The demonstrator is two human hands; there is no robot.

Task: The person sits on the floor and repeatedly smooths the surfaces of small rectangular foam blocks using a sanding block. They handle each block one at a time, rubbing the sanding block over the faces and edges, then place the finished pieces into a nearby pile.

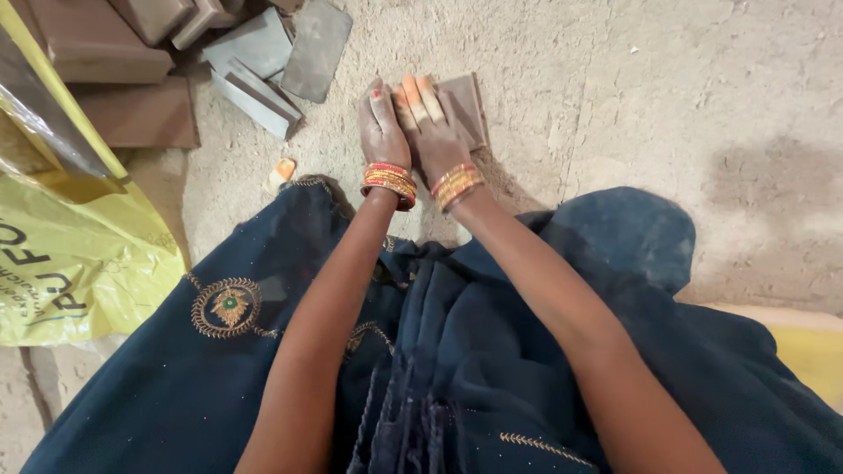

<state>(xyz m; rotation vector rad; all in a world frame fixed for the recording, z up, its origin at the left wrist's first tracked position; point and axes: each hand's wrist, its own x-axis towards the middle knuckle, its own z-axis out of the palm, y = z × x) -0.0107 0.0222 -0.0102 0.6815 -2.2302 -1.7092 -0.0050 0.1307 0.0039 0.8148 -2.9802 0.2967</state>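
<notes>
A flat brown clay slab [467,105] lies on the sandy ground ahead of me. My right hand [432,123] presses flat on it, fingers together and pointing away, the fingertips orange. My left hand [380,123] lies palm down right beside it, at the slab's left edge, touching the right hand. Both wrists carry red and gold bangles. Most of the slab is hidden under my hands.
Several grey and brown slabs and blocks [263,66] are piled at the upper left. A yellow plastic sack [70,254] lies at the left. A small orange and white piece [281,171] sits on the sand. Dark blue embroidered cloth [439,351] covers my lap.
</notes>
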